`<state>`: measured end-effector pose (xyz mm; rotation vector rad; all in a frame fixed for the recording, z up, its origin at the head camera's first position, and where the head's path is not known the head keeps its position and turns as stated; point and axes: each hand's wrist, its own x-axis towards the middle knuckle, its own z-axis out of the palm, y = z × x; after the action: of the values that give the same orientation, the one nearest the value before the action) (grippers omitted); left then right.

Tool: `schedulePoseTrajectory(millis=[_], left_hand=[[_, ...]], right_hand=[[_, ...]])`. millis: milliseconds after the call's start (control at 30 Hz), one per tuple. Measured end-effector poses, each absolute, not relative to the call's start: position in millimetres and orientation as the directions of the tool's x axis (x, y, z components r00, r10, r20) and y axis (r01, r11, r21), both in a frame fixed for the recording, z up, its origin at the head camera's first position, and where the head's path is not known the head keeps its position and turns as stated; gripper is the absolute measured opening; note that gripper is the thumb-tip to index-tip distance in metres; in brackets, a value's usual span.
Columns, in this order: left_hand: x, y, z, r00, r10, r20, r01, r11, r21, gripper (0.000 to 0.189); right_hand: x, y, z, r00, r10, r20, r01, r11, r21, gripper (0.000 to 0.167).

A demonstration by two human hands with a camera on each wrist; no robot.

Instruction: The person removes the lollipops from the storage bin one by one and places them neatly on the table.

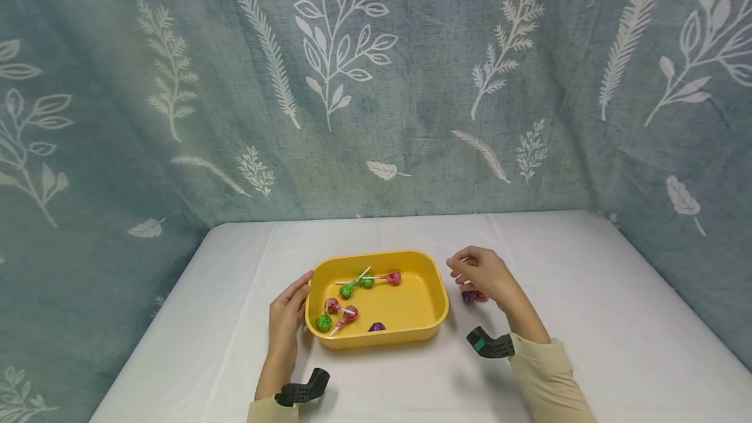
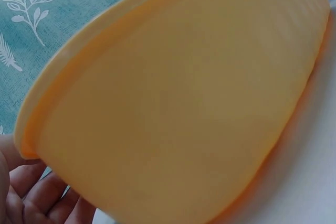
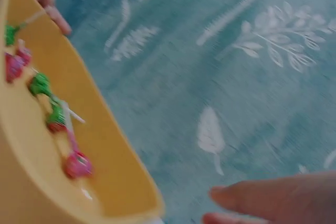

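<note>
A yellow plastic tray (image 1: 382,341) sits on the white table, with several lollipops inside: green-wrapped ones (image 1: 346,290), pink-red ones (image 1: 350,314) and a purple one (image 1: 377,327). My left hand (image 1: 286,320) holds the tray at its left end, fingers around the outer wall and rim; the left wrist view shows fingertips (image 2: 44,195) at the rim's corner. To the right of the tray, my right hand (image 1: 483,273) hovers with bent fingers, nothing visible between them. Just under it lie dark and red wrapped candies (image 1: 474,296), partly hidden by the hand.
A white cloth (image 1: 223,318) covers the table. Behind it hangs a teal curtain (image 1: 411,168) with white leaf prints, which also runs down both sides. Black wrist cameras (image 1: 492,344) sit on both forearms.
</note>
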<state>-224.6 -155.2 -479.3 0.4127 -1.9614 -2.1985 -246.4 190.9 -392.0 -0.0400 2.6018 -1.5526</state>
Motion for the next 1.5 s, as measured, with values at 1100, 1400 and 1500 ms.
schedulePoseTrajectory(millis=[1100, 1400, 1500], left_hand=[[-228.5, -157.7, -479.9, -0.946, -0.304, -0.112, -0.072, -0.138, 0.988, 0.034], [-226.9, -156.4, -478.3, -0.946, -0.304, -0.112, -0.073, -0.135, 0.988, 0.035], [-226.9, -155.7, -478.1, -0.945, -0.306, -0.117, -0.075, -0.146, 0.986, 0.034]], right_hand=[[-265.5, 46.9, -411.8, -0.868, -0.452, -0.206, -0.058, 0.504, -0.862, 0.016], [-271.9, 32.3, -423.0, -0.852, -0.466, -0.240, -0.092, 0.584, -0.807, 0.016], [-272.1, 29.5, -425.3, -0.846, -0.475, -0.244, -0.102, 0.592, -0.799, 0.016]])
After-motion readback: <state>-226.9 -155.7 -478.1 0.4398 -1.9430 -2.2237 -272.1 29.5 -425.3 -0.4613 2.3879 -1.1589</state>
